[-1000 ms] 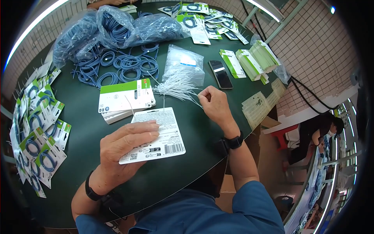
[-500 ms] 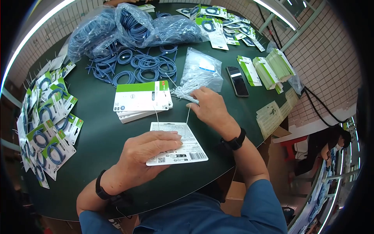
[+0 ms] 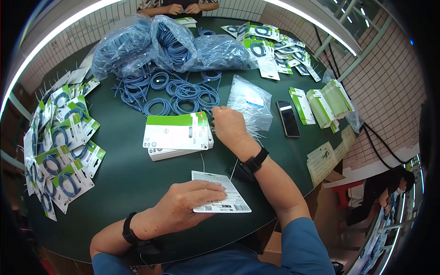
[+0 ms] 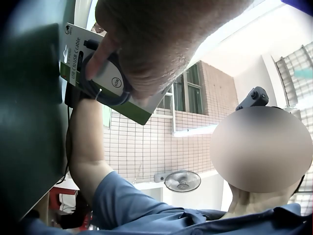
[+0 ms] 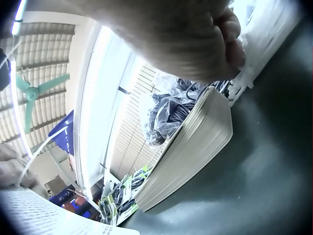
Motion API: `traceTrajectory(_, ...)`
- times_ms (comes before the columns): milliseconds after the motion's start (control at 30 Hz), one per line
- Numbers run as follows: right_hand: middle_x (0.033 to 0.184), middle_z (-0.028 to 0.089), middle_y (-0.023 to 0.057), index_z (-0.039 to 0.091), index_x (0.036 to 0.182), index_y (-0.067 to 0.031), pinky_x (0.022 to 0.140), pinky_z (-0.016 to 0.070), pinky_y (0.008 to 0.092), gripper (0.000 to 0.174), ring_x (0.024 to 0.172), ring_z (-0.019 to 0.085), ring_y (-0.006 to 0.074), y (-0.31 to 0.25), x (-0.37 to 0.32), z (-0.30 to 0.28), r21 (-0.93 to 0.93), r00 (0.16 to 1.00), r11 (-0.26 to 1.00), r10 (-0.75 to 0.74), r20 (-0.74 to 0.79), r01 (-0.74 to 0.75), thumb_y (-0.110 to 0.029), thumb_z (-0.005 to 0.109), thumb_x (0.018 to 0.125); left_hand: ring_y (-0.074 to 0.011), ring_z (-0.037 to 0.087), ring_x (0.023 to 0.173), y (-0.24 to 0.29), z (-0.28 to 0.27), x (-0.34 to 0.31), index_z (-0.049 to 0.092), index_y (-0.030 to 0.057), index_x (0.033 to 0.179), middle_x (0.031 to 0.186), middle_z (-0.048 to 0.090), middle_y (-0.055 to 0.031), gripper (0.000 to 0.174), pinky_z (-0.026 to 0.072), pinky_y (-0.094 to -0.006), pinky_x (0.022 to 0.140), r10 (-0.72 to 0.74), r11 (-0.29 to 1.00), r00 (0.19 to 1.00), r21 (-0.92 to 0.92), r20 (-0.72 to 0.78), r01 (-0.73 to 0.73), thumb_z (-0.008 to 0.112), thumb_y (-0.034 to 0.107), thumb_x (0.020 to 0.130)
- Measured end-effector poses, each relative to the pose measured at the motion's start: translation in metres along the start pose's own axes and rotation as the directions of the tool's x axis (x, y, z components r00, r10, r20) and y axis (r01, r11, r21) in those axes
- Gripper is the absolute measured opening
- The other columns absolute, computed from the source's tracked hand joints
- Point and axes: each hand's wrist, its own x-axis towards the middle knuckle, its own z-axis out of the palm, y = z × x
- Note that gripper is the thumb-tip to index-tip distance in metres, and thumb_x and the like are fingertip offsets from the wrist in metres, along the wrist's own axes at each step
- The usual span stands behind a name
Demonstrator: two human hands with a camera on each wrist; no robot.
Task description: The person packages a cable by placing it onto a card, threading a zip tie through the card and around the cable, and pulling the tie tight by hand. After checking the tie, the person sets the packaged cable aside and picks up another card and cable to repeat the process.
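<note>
My left hand (image 3: 183,199) grips a printed packaging card (image 3: 234,198) near the table's front edge, its barcode side facing up. The left wrist view shows a coiled blue cable (image 4: 111,101) on the card's other face, with fingers against it. Two thin white ties (image 3: 203,161) stick up from the card's far edge. My right hand (image 3: 230,128) reaches just right of a stack of cards (image 3: 176,135), close to the loose coiled cables (image 3: 185,91). Its fingers are curled in the right wrist view, beside the pile of white ties (image 5: 249,68); what they hold I cannot tell.
Bagged cables (image 3: 174,46) fill the back of the table. Finished cable cards lie heaped on the left (image 3: 68,137) and back right. A clear plastic bag (image 3: 250,98), a phone (image 3: 288,119) and stacked green-white cards (image 3: 321,107) stand on the right. Another person's hands (image 3: 183,9) show at the back.
My right hand has moved from the white ties forward and left, towards the coiled cables. The card in my left hand is tipped flatter. The head view has shifted, showing more of the person opposite.
</note>
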Motion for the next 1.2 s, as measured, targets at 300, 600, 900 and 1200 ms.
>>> traceTrajectory(300,0.095,0.073,0.0155,0.075,0.104,-0.0058,0.077,0.0588,0.0482,0.017,0.087,0.072,0.0386,0.007,-0.008,-0.018,0.127,0.985,0.992,0.024,-0.173,-0.002,-0.014,0.076,0.089,-0.0342,0.075,0.113,0.002,-0.006,0.001,0.075,0.003,0.117,0.121,0.076,-0.0168,0.038,0.0618,-0.0391,0.095,0.005,1.0,0.999,0.015,-0.034,-0.005,0.086,0.001,0.081)
traceTrajectory(600,0.083,0.074,0.0071,0.074,0.103,-0.0024,0.063,0.0549,0.0312,0.01,0.072,0.07,0.0181,0.001,-0.033,-0.077,0.733,0.972,0.677,0.212,-0.105,-0.068,-0.012,0.072,0.098,-0.0332,0.076,0.112,0.025,-0.034,-0.002,0.073,0.002,0.104,0.119,0.077,-0.0178,0.031,0.062,-0.0412,0.094,0.148,0.975,0.969,0.192,-0.196,-0.11,0.09,0.004,0.079)
traceTrajectory(900,0.082,0.074,0.0028,0.069,0.11,0.0003,0.056,0.0483,0.0221,0.016,0.063,0.061,0.0051,-0.028,-0.061,-0.071,0.909,0.994,0.415,0.081,-0.08,0.04,-0.014,0.065,0.107,-0.0361,0.076,0.11,-0.008,-0.066,0.0,0.065,0.0026,0.1,0.114,0.077,-0.0166,0.034,0.0612,-0.042,0.092,0.39,0.814,0.802,0.576,-0.453,-0.071,0.09,0.005,0.078)
traceTrajectory(1200,0.079,0.073,0.0043,0.07,0.109,0.0012,0.058,0.0498,0.0225,0.015,0.063,0.061,0.007,-0.037,-0.071,-0.068,0.842,0.984,0.512,-0.034,-0.176,0.169,-0.011,0.062,0.108,-0.0376,0.075,0.111,-0.041,-0.066,0.003,0.063,0.0023,0.097,0.111,0.076,-0.0164,0.035,0.0605,-0.0415,0.093,0.393,0.754,0.82,0.656,-0.416,-0.028,0.09,0.002,0.075)
